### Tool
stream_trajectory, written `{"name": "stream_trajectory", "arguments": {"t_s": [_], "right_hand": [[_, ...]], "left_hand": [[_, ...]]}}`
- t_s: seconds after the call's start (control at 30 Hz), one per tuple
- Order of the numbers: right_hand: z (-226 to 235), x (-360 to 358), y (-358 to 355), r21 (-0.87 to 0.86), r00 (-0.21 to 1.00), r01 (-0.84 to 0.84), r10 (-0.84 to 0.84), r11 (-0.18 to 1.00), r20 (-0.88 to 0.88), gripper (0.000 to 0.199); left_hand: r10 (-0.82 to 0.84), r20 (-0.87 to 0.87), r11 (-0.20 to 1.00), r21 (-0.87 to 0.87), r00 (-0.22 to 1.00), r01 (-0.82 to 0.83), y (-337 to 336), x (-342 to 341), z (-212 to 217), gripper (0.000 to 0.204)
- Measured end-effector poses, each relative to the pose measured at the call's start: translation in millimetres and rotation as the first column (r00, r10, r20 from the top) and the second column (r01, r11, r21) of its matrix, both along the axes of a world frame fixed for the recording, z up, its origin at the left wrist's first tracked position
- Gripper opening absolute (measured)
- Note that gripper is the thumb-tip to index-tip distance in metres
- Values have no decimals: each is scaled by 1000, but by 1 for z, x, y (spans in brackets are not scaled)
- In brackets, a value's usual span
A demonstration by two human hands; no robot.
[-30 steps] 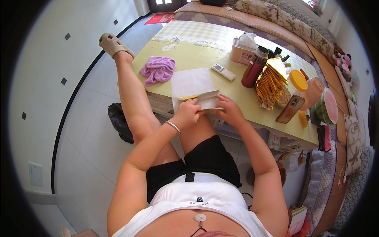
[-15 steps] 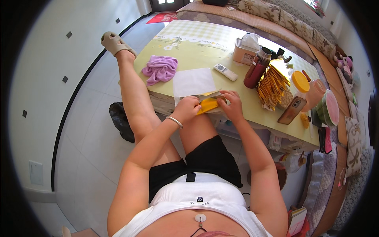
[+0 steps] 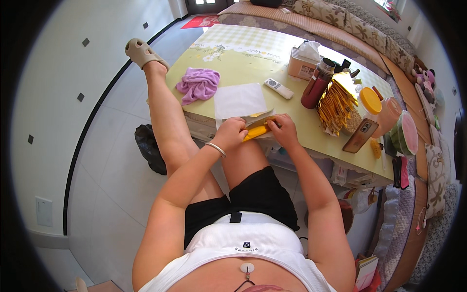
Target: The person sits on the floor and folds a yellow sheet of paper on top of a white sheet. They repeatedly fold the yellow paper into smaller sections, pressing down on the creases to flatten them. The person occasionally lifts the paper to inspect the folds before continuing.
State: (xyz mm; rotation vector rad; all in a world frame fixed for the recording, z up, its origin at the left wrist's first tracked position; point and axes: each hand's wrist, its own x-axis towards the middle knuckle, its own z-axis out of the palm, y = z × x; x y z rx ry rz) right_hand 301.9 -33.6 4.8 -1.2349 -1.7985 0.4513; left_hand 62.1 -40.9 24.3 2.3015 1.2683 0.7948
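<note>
Over the table's near edge, above my right thigh, I hold a piece of shiny gold-yellow paper (image 3: 256,132), bent into a narrow curved strip. My left hand (image 3: 232,131) pinches its left end; a silver bangle circles that wrist. At the other end, the thumb and fingers of my right hand (image 3: 283,130) are closed on the paper. Just beyond my hands lies a stack of whitish paper sheets (image 3: 239,100), with a gold patch showing at its near edge. A bundle of folded gold paper pieces (image 3: 336,108) stands farther right on the table.
The light-green patterned table (image 3: 233,56) bears a purple cloth (image 3: 198,85), a white remote (image 3: 278,88), a dark red thermos (image 3: 317,83), a tissue box (image 3: 300,65), a yellow-lidded jar (image 3: 370,100) and a phone (image 3: 360,135). A black bag (image 3: 150,150) sits on the floor left.
My right hand has come slightly down and inward, its fingers curling over the paper. The gold strip looks narrower than before. My left hand stays nearly in place.
</note>
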Motion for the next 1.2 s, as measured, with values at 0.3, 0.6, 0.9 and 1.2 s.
{"name": "stream_trajectory", "arguments": {"t_s": [0.3,0.6,0.9,1.2], "right_hand": [[-3,3,-4,188,998,-64,67,980,-10,10],[-8,4,-2,187,997,-79,82,979,-7,12],[-7,1,-1,75,1000,23,-23,997,5,14],[-11,2,0,-1,983,23,-22,1000,-184,19]], "left_hand": [[29,-44,1000,-8,999,-30,-3,5,1,15],[42,-62,999,28,997,-40,-4,6,-2,15],[50,-36,999,3,998,-50,-4,4,-1,14],[59,-28,998,6,998,-59,-5,4,-5,13]]}}
